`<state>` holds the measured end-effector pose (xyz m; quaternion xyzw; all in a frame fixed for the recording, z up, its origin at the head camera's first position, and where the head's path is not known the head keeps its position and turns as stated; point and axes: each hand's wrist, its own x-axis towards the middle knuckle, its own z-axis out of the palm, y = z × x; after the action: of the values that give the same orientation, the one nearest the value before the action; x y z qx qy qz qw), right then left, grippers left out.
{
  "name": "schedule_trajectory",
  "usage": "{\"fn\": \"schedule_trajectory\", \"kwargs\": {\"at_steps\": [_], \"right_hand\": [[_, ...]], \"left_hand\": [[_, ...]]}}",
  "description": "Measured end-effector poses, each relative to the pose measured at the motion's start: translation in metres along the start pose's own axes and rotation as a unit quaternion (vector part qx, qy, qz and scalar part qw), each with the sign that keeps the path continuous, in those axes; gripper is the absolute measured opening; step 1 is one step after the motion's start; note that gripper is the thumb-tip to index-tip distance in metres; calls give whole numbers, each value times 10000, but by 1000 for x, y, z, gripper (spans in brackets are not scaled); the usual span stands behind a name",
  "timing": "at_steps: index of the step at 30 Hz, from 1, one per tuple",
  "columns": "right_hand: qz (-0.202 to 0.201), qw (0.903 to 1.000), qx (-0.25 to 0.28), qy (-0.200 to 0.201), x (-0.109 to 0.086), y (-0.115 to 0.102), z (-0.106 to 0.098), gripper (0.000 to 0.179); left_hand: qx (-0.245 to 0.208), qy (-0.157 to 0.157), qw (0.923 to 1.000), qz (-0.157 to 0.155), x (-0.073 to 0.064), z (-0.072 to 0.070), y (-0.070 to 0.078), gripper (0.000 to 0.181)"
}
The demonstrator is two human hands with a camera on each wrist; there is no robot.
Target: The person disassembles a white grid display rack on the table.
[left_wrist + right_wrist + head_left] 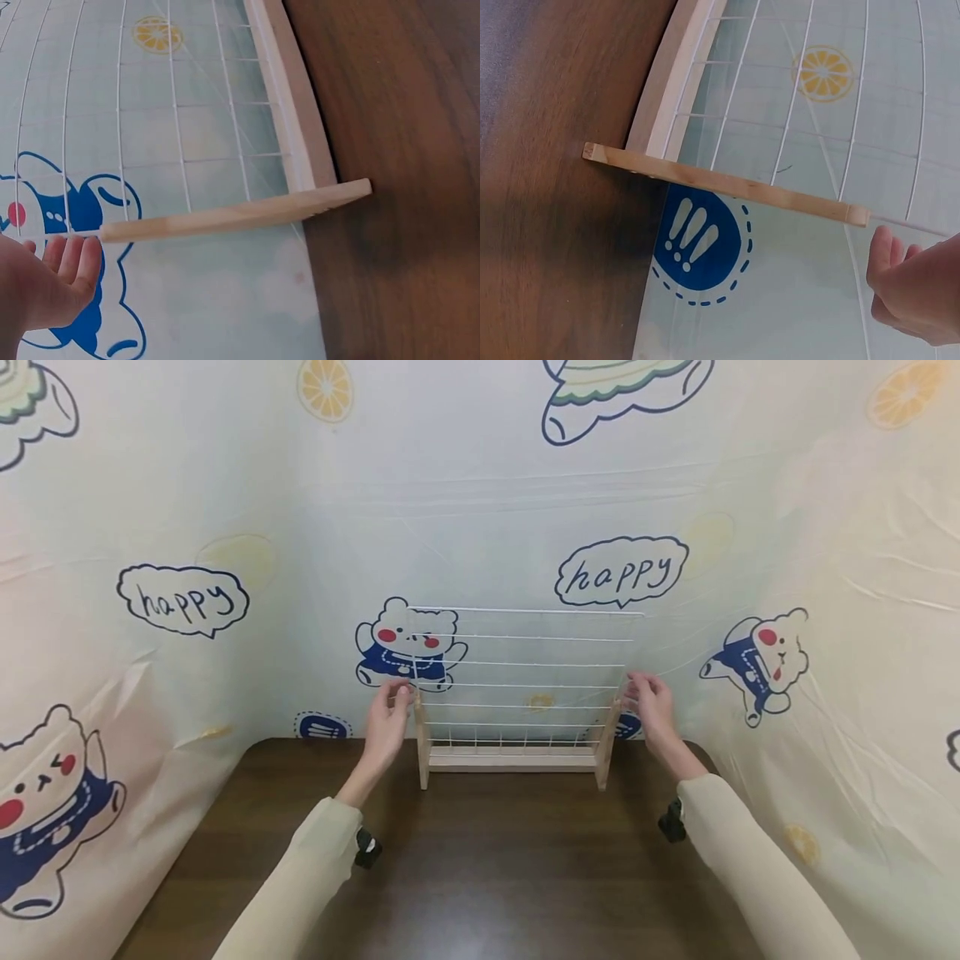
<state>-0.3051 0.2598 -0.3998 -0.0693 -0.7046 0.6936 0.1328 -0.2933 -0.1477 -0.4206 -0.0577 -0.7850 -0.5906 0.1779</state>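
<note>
A white wire grid rack (513, 768) stands upright on the table, held up by a pale wooden base. Its left wooden upright (225, 217) and right wooden upright (727, 184) flank the grid. My left hand (387, 718) is at the rack's left side, its bent fingertips right at the edge wire, just above the end of the wooden upright. On the opposite side, my right hand (654, 708) has its fingertips close against the right edge wire, also beyond the end of its upright. Neither hand's fingers wrap round the wire.
The dark brown wooden table (480, 860) spreads in front of the rack. Behind it and to both sides hangs a pale cloth (480, 527) printed with bears, orange slices and "happy" bubbles. Black wrist cameras sit under both sleeves.
</note>
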Motion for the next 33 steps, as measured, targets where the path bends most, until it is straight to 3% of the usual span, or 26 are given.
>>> {"fn": "schedule_trajectory", "kwargs": {"at_steps": [4, 11, 17, 24, 33], "right_hand": [[-3, 10000, -91, -16, 4, 1, 0, 47], [301, 9991, 239, -202, -5, -19, 4, 43], [458, 9968, 608, -247, 16, -2, -1, 41], [248, 9945, 737, -701, 23, 3, -9, 48], [362, 9897, 598, -1253, 24, -3, -16, 44]], "left_hand": [[-280, 150, 9993, -182, 5, 3, 6, 40], [-521, 533, 9952, -634, 14, 10, 6, 42], [-1031, 656, 9898, -728, 27, 15, 4, 46], [-1583, 567, 9832, -717, 34, 18, 1, 46], [-1406, 322, 9846, -987, 45, 17, 3, 47]]}}
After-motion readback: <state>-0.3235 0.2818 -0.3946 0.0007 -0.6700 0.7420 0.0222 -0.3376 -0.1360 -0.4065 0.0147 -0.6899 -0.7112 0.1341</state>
